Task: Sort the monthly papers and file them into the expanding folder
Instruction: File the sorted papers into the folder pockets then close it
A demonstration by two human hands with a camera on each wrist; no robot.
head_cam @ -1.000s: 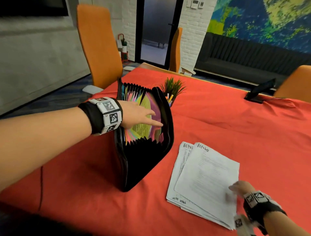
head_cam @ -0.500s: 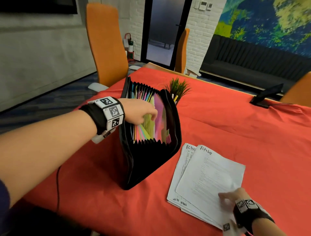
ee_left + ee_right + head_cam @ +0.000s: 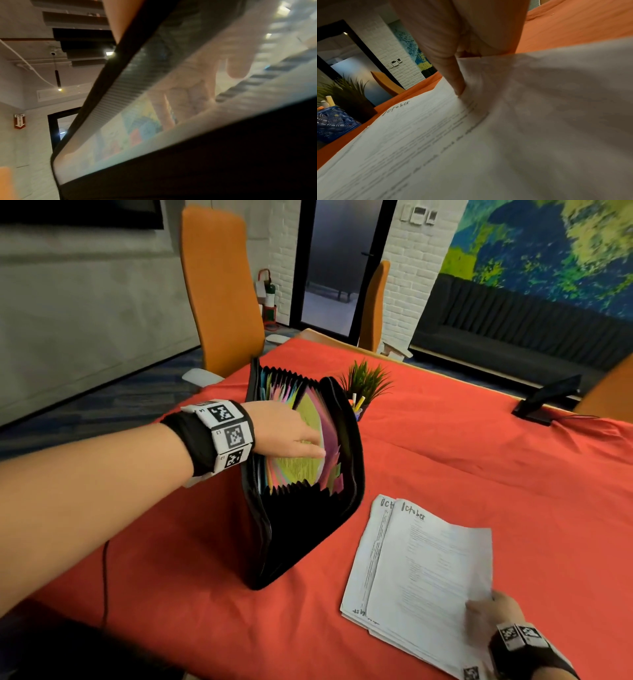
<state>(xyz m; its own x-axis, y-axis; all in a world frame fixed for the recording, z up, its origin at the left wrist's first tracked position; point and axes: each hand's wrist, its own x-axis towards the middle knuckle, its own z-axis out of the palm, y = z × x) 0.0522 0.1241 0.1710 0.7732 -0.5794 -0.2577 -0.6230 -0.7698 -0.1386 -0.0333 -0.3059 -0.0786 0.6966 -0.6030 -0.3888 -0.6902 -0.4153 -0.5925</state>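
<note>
- Left hand (image 3: 286,431) reaching into the open top of the black expanding folder (image 3: 301,529), fingers (image 3: 310,453) straight and laid against a yellow-green divider (image 3: 301,463); nothing gripped.
- Just beyond those fingertips, pink and purple dividers (image 3: 330,440) fanned toward the folder's far wall; behind the wrist, more coloured tabs packed toward the near wall.
- From the left wrist view, same hand (image 3: 197,86) seen blurred through a pale translucent sheet, fingers spread and extended, black pleated edge (image 3: 137,75) running alongside.
- Folder standing upright on the red tablecloth (image 3: 479,460), mouth spread wide, to the left of the right hand and well apart from it.
- Right hand (image 3: 493,613) resting on the near right corner of the stack of white papers (image 3: 421,577), fingers curled at the edge of the top sheet.
- From the right wrist view, thumb (image 3: 453,75) pressing down on that sheet (image 3: 471,135), corner lifted and buckled against the other fingers; pinching it, as far as can be told.
- "October" handwritten at the far end of the top sheet, away from the grip; sheet below offset to the left with similar writing.
- Stack lying flat on the cloth, just beside the folder's base.
- Beyond the folder, small potted plant (image 3: 364,381) next to a blue holder (image 3: 332,124) with pens.
- Orange chairs (image 3: 219,292) at the far table edge; dark stand (image 3: 548,398) far off to the right.
</note>
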